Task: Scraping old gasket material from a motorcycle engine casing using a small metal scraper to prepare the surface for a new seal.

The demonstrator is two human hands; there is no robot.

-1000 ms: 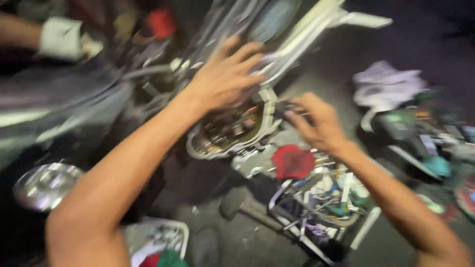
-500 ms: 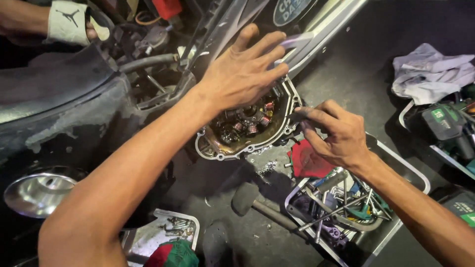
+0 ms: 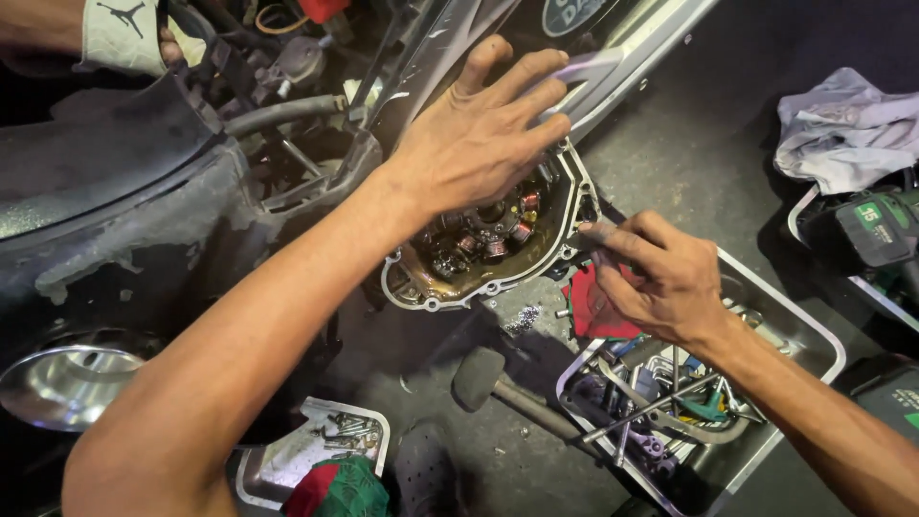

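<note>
While left hand (image 3: 479, 144) covers engine cover (image 3: 498, 239) rim — right hand (image 3: 661, 278) beside.

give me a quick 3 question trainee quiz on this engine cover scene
1. True or false: the left hand lies flat over the engine cover.
2. What sits under the right hand? A) tool tray B) bucket C) tyre
3. Fill in: the cloth beside the tray is ____.

Key: 1 true; 2 A; 3 red
</note>
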